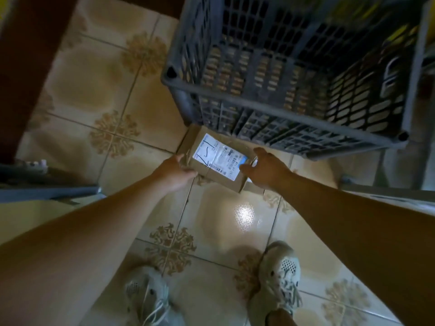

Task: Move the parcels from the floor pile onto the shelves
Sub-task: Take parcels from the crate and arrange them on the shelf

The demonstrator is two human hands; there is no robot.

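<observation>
Risking a snag on the crate (294, 74) rim overhanging the box's far edge, should the lift go straight up; risking a slip too, with the grip only on the edges. Lying low over the floor (94, 90): box (211, 158), between both hands. Gripping its ends: left hand (175, 171), right hand (266, 169).

the parcel (213, 161) is matt brown cardboard with a glossy white paper label (217, 157) that catches the light. the floor tiles (219, 222) are glazed, smooth and shiny, with a bright glare spot. the crate (270, 95) is dull grey latticed plastic. the shoes (281, 274) look like pale perforated mesh.
</observation>
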